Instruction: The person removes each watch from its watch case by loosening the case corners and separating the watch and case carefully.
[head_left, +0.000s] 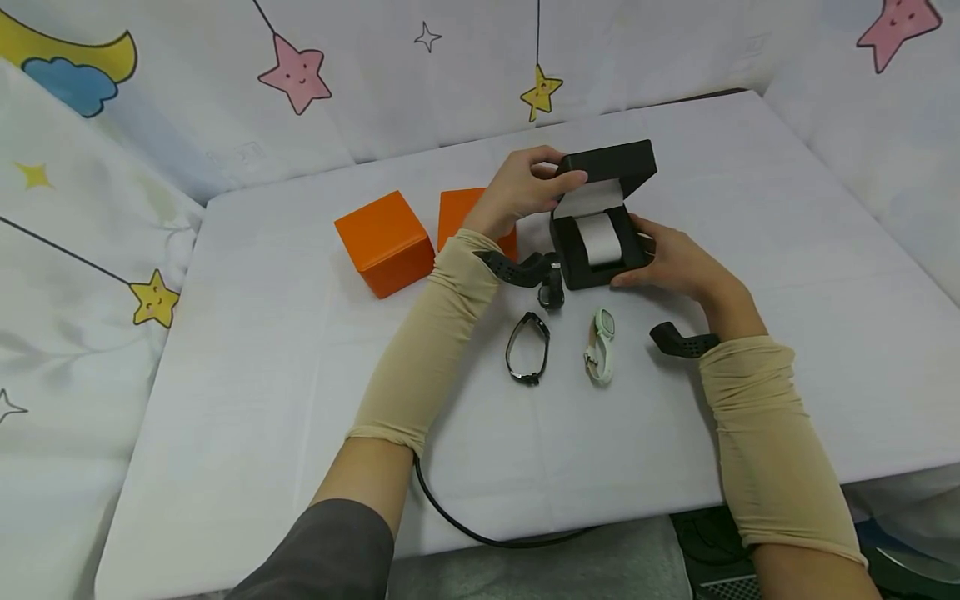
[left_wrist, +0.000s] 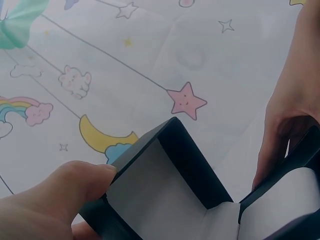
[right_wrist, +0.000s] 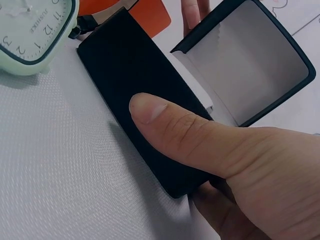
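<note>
A black gift box stands with its hinged lid raised. My left hand pinches the lid at its left edge; in the left wrist view the thumb lies on the lid's rim. The base sits in the grip of my right hand, whose thumb presses its front wall in the right wrist view. A whitish cushion fills the middle of the base. Close in front lie a black watch, a dark thin-banded watch and a mint-green watch.
Two orange boxes stand to the left: one whole in view, the other partly behind my left forearm. A black cable hangs from the left sleeve across the table's front edge. A printed curtain closes off the back.
</note>
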